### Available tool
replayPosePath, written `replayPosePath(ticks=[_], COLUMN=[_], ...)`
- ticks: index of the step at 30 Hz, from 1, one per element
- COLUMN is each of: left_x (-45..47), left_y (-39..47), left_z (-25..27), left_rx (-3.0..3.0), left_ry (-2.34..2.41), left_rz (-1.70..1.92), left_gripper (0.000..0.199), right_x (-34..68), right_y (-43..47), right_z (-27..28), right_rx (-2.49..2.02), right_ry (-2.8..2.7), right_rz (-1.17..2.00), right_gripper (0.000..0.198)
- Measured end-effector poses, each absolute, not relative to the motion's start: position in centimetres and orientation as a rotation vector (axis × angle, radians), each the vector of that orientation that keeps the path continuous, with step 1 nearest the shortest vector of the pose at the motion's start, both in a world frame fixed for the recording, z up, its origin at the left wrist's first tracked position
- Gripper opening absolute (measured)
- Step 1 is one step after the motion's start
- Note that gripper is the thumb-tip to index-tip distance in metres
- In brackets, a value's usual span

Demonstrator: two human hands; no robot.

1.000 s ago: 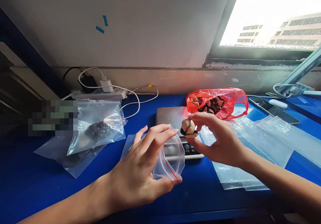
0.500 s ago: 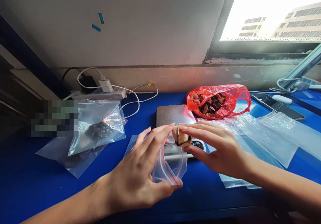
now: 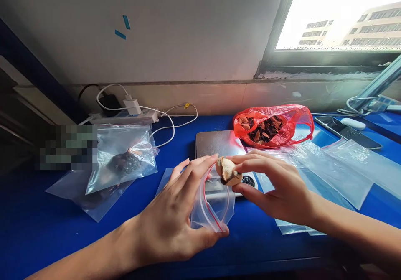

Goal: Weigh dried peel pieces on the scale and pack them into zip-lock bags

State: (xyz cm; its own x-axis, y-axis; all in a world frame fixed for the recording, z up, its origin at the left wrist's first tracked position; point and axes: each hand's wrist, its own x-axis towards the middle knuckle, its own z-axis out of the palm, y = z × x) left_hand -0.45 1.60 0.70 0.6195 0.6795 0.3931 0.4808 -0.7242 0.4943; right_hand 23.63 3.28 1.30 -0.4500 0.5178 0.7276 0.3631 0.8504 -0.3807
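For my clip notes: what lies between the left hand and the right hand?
The open clear zip bag and the pale-and-brown piece, with the scale behind, in the head view.

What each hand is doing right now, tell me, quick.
Left hand: holding the bag, its mouth spread open.
Right hand: closed, thumb and fingers on a pale-brown clump by the bag's mouth.

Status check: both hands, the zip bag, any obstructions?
Left hand holding zip bag, mouth open. Right hand pinching pale-and-brown piece at bag mouth, not inside. Scale behind bag; no obstruction visible.
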Motion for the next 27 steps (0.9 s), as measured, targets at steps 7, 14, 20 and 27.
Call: replayPosePath(ticks=[7,14,20,27], left_x=[-0.5,-0.3,-0.4,-0.1], left_y=[1.7,1.9,2.0,1.8], left_z=[1.4,1.1,0.7,0.7], left_rx=[2.497,2.555,2.599,2.811], left_ry=[0.932,0.877,0.881,0.853], left_rz=[0.793,0.837,0.905,0.977], left_gripper=[0.097,0.092,0.089,0.075], right_x=[23.9,23.6,23.3,22.1], right_y=[2.8,2.4,1.5,0.5], right_z=[1.9,1.6,2.6,2.2], right_rx=[-0.514,-0.622,-0.615,-0.743], right_ry=[-2.217,-2.220,-2.300,-2.332], right_rz=[0.227,0.307,0.345,0.639], right_gripper=[0.029,0.048,0.023,0.014])
